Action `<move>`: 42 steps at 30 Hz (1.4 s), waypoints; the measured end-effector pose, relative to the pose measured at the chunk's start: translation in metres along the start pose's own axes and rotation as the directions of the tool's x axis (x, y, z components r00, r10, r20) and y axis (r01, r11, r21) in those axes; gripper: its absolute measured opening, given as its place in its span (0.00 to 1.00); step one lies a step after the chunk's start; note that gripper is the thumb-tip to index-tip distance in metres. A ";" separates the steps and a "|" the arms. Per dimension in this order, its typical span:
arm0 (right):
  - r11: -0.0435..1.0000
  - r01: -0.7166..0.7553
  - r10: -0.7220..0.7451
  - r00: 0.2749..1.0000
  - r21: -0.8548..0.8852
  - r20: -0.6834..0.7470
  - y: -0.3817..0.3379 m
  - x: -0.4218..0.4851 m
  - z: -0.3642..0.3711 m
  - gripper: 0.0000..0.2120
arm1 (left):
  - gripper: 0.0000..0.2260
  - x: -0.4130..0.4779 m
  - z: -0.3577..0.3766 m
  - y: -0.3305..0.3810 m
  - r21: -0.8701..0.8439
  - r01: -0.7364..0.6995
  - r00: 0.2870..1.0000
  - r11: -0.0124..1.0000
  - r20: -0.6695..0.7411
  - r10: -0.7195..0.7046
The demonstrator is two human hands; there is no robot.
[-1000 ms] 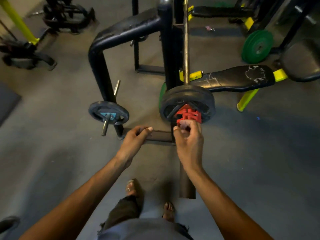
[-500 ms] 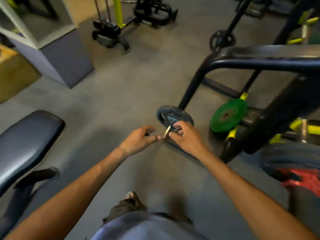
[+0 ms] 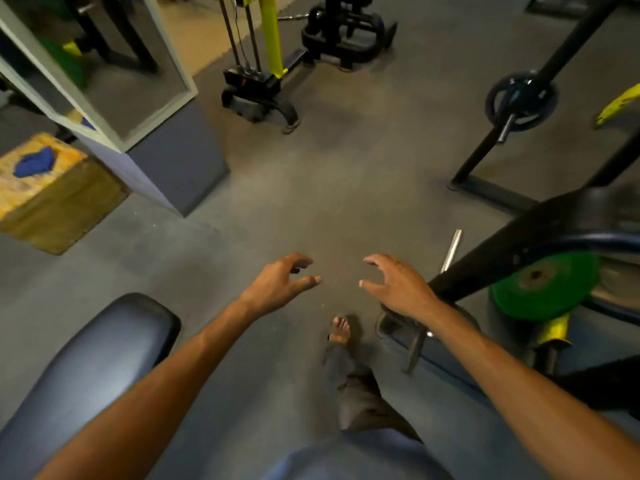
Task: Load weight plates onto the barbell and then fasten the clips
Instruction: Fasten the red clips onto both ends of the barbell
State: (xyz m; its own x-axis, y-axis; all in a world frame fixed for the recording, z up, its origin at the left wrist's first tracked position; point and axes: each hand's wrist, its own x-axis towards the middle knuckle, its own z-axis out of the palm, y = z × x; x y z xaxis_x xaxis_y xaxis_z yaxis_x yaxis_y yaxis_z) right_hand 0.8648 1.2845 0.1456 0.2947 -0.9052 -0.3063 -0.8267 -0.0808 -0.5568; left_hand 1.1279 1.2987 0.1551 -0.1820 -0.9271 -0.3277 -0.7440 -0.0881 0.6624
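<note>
Left hand (image 3: 277,285) and right hand (image 3: 398,289) are empty, fingers spread, beside the green plate (image 3: 561,292); I judge it heavy and rigid: grip the rim.

A green weight plate (image 3: 543,289) is positioned tilted beneath the black frame (image 3: 512,252); a black weight plate (image 3: 521,102) is mounted on a steel peg (image 3: 504,128) beyond.

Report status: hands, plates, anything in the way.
Left hand and right hand open, empty. Green plate stored on rack at right, untouched; barbell out of view. Bench pad close at left.
</note>
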 end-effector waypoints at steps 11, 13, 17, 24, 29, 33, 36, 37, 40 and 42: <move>0.996 -0.059 0.065 0.992 0.064 -0.106 0.028 0.267 -0.141 0.23 | 0.24 0.292 -0.128 0.050 0.084 -0.045 0.997 0.995 0.069 0.039; 0.992 -0.092 0.101 0.987 0.082 -0.121 0.039 0.308 -0.170 0.22 | 0.23 0.349 -0.143 0.069 0.065 -0.085 0.994 0.994 0.080 0.080; 0.979 -0.165 0.183 0.971 0.120 -0.156 0.075 0.387 -0.222 0.21 | 0.21 0.474 -0.155 0.101 0.031 -0.160 0.977 0.987 0.149 0.154; 0.914 -0.332 0.381 0.900 0.233 -0.212 0.151 0.544 -0.312 0.20 | 0.19 0.718 -0.166 0.149 -0.007 -0.285 0.910 0.959 0.313 0.272; 0.865 -0.378 0.469 0.843 0.330 -0.264 0.189 0.622 -0.407 0.19 | 0.19 0.864 -0.188 0.231 0.012 -0.353 0.855 0.936 0.409 0.318; 0.812 -0.407 0.546 0.784 0.419 -0.296 0.237 0.678 -0.476 0.18 | 0.17 0.962 -0.195 0.300 0.006 -0.423 0.799 0.906 0.475 0.369; 0.778 -0.427 0.591 0.746 0.460 -0.308 0.282 0.729 -0.515 0.17 | 0.17 1.044 -0.184 0.335 0.014 -0.470 0.760 0.883 0.516 0.396; 0.774 -0.422 0.597 0.736 0.473 -0.321 0.299 0.747 -0.529 0.17 | 0.16 1.075 -0.178 0.349 0.014 -0.484 0.750 0.875 0.522 0.406; 0.761 -0.411 0.615 0.702 0.501 -0.359 0.354 0.797 -0.574 0.16 | 0.16 1.164 -0.159 0.398 0.018 -0.516 0.731 0.856 0.530 0.430; 0.740 -0.410 0.638 0.680 0.534 -0.361 0.387 0.822 -0.612 0.15 | 0.15 1.213 -0.151 0.438 0.032 -0.534 0.719 0.845 0.544 0.433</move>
State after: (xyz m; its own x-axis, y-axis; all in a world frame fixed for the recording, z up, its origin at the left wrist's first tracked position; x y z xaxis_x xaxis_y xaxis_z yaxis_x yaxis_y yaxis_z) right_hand 0.4941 0.2539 0.1511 -0.5000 -0.8180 -0.2844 -0.4762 0.5339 -0.6987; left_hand 0.6784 0.0803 0.1493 -0.8028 -0.5062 -0.3152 -0.5523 0.4319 0.7131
